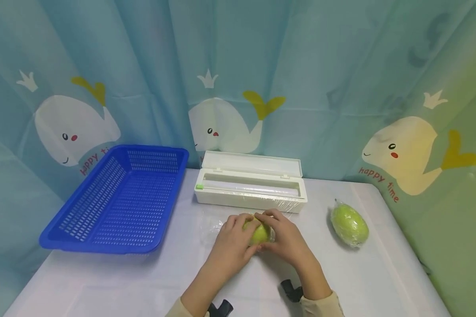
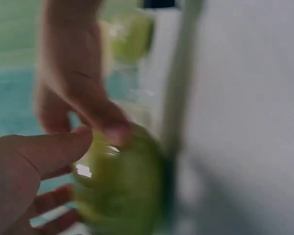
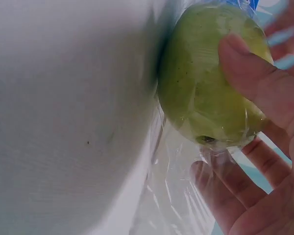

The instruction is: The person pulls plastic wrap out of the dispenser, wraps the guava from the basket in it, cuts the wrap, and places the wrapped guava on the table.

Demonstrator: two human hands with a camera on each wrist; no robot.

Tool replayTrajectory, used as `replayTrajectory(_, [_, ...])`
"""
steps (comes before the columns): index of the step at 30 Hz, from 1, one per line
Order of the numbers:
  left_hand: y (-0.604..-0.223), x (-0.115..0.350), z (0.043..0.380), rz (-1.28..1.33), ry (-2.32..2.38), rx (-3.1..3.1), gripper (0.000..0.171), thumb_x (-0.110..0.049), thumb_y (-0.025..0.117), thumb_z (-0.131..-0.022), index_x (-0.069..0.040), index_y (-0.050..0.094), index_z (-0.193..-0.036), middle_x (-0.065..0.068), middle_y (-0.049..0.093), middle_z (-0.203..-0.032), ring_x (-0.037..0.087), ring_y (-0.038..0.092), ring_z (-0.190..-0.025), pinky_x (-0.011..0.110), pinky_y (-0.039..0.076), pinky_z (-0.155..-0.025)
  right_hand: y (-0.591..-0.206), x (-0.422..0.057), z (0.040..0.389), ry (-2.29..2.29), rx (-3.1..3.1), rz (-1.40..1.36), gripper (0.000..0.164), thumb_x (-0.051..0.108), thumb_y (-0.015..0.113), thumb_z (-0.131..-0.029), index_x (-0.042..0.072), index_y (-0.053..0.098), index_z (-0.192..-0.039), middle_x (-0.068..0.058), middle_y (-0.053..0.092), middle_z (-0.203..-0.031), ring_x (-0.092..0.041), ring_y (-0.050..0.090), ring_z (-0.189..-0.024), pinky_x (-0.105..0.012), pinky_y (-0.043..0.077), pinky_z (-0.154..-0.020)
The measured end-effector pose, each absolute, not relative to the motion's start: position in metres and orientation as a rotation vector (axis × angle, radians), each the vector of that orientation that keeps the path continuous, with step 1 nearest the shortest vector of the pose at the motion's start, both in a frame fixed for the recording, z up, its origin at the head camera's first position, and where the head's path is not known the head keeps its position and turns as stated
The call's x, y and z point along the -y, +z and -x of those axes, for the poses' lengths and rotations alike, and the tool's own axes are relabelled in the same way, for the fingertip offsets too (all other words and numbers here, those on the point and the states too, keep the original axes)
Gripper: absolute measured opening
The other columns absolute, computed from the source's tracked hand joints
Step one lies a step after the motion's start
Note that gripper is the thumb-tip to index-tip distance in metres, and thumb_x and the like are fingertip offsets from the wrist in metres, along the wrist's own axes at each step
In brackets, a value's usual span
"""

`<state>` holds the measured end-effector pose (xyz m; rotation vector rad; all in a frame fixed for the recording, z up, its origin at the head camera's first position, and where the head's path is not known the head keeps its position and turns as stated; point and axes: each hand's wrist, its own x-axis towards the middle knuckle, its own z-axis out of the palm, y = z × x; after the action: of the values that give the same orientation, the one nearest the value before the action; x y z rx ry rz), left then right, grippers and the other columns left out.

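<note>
A smooth green fruit (image 1: 259,234) rests on the white table in front of the cling film box, with clear cling film (image 3: 179,181) about it. My left hand (image 1: 234,240) grips it from the left; the thumb (image 2: 59,149) lies against its side. From the other side my right hand (image 1: 287,237) holds the fruit, thumb (image 3: 245,63) pressed on the skin and fingers beside the film. Both thumbs come close together at the near side. Part of the fruit is hidden by the hands, and the left wrist view is blurred.
Behind the hands stands a white cling film box (image 1: 251,201), lid raised, its roll (image 1: 250,187) inside. A blue plastic basket (image 1: 131,207) is at the left. Another green fruit (image 1: 350,223), wrapped in film, lies at the right. A whale-print curtain (image 1: 321,79) hangs behind the table.
</note>
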<state>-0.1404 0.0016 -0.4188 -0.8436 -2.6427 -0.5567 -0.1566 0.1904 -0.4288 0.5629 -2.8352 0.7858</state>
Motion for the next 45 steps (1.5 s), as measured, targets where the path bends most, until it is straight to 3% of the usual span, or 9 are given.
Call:
replayTrajectory(6, [-0.436,-0.002,0.15,0.815,-0.632,2.699,0.075,-0.046,0.085,-0.074,-0.018,0.054,-0.137,0.004,0.05,-0.139,0.026,0.047,-0.127,0.042,0.049,-0.103,-0.429,-0.193,0.156,0.886,2.843,-0.543,0.093,0.016,0.095,-0.062,0.016,0.051,-0.145,-0.001,0.063,-0.127,-0.023,0.061,-0.115,-0.045,0.05,-0.1])
replayTrajectory(15, [-0.445,-0.001,0.157,0.815,-0.624,2.692,0.09,-0.042,0.091,-0.065,-0.019,0.049,-0.141,0.003,0.047,-0.142,0.026,0.043,-0.131,0.042,0.045,-0.107,-0.427,-0.192,0.158,0.808,2.817,-0.549,0.074,0.024,0.094,-0.064,0.011,0.06,-0.128,-0.004,0.065,-0.126,-0.027,0.057,-0.122,-0.048,0.046,-0.104])
replayTrajectory(20, [-0.445,0.001,0.165,0.804,-0.602,2.682,0.09,-0.032,0.094,-0.064,-0.02,0.049,-0.141,0.003,0.048,-0.14,0.026,0.045,-0.129,0.041,0.046,-0.104,-0.426,-0.186,0.16,0.689,2.793,-0.531,0.073,0.03,0.094,-0.065,0.012,0.063,-0.129,-0.002,0.067,-0.126,-0.031,0.052,-0.123,-0.053,0.045,-0.102])
replayTrajectory(23, [-0.445,0.001,0.17,0.81,-0.638,2.672,0.09,-0.025,0.094,-0.064,-0.021,0.049,-0.142,0.003,0.049,-0.14,0.025,0.045,-0.128,0.042,0.047,-0.104,-0.427,-0.186,0.16,0.681,2.81,-0.519,0.077,0.033,0.092,-0.069,0.011,0.059,-0.135,-0.005,0.063,-0.133,-0.033,0.049,-0.126,-0.056,0.044,-0.102])
replayTrajectory(30, [-0.447,0.001,0.176,0.825,-0.741,2.7,0.082,-0.021,0.091,-0.069,-0.023,0.051,-0.141,0.003,0.049,-0.141,0.027,0.046,-0.128,0.044,0.045,-0.105,-0.434,-0.196,0.16,0.711,2.816,-0.471,0.09,0.037,0.091,-0.069,0.016,0.05,-0.146,-0.009,0.054,-0.144,-0.037,0.048,-0.125,-0.061,0.042,-0.099])
replayTrajectory(38, [-0.447,0.0,0.179,0.807,-0.764,2.696,0.078,-0.024,0.091,-0.07,-0.025,0.054,-0.139,0.006,0.051,-0.138,0.03,0.047,-0.124,0.047,0.048,-0.099,-0.432,-0.195,0.162,0.65,2.713,-0.528,0.083,0.03,0.095,-0.064,0.015,0.058,-0.137,-0.007,0.059,-0.132,-0.034,0.052,-0.119,-0.055,0.045,-0.096])
replayTrajectory(45, [-0.446,0.001,0.183,0.801,-0.816,2.671,0.075,-0.026,0.092,-0.069,-0.024,0.056,-0.135,0.007,0.051,-0.135,0.03,0.05,-0.12,0.046,0.049,-0.095,-0.421,-0.183,0.158,0.738,2.582,-0.509,0.07,0.021,0.093,-0.067,0.01,0.062,-0.129,-0.008,0.062,-0.123,-0.033,0.056,-0.116,-0.052,0.048,-0.097])
